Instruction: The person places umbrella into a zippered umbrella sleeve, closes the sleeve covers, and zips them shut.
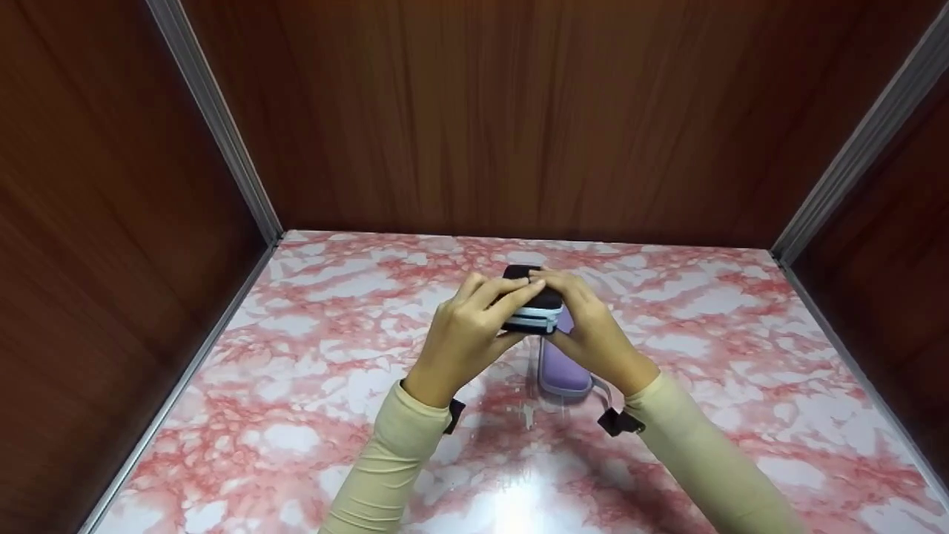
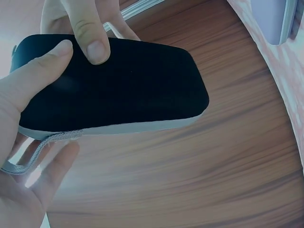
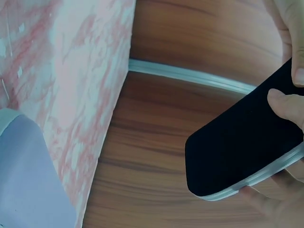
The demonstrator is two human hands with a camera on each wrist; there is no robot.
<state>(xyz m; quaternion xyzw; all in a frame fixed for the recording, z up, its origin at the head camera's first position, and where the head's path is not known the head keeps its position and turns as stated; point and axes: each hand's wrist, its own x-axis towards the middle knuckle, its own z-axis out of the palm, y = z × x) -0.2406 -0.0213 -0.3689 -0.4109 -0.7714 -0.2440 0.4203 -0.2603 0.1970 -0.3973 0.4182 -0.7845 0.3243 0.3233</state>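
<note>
Both hands hold a black zippered case point(image 1: 547, 298) above the table, with its light blue zip edge facing the person in the head view. My left hand point(image 1: 467, 326) grips it from the left, fingers over the top. From the other side my right hand point(image 1: 597, 326) grips it too. In the left wrist view both thumbs press the case's flat black face point(image 2: 137, 85), and a grey wrist strap point(image 2: 59, 136) loops from its edge by the left fingers. Below, a purple case point(image 1: 565, 371) lies on the table, partly covered by the right hand.
The marbled red-and-white table point(image 1: 296, 437) is enclosed by dark wood panels point(image 1: 482, 119) at the back and both sides, with grey metal strips point(image 1: 215, 96) at the corners. A light strap point(image 1: 604, 386) shows beside the purple case, near the right wrist.
</note>
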